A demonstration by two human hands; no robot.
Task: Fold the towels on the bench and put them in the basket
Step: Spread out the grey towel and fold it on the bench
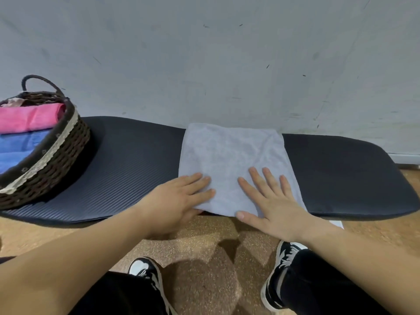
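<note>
A pale grey towel (231,153) lies flat across the dark padded bench (136,160), reaching from the wall side to the front edge. My left hand (179,198) rests with straight fingers on the towel's near left corner. My right hand (270,201) lies flat and spread on its near right part, thumb at the front hem. A dark wicker basket (61,155) with a loop handle stands on the bench's left end. Inside it lie a folded pink towel (29,119) and a folded blue towel (18,148).
A scuffed grey wall (204,53) runs right behind the bench. Speckled brown floor (200,258) lies in front, where my two black-and-white shoes stand. A small white scrap (336,223) shows under the bench's front edge on the right.
</note>
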